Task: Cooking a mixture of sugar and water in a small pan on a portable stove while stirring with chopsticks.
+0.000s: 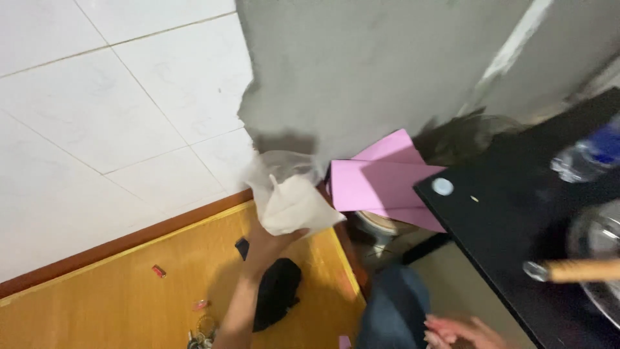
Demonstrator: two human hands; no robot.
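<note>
My left hand (270,244) reaches up and forward, shut on a white crumpled cloth or paper (298,205). A clear plastic wrap (284,165) sits at its top, against the grey wall (361,64). My right hand (460,333) lies low at the bottom edge, beside my knee in blue jeans (394,300). It is blurred, and I cannot tell whether it holds anything. Pink paper sheets (387,184) lean just to the right of the cloth.
A yellow wooden surface (116,297) below carries a black cloth item (278,291), a small red object (158,271) and keys (201,335). The black table (510,220) at right bears a white cap (442,187), a water bottle (591,155) and a wooden-handled pan (581,270).
</note>
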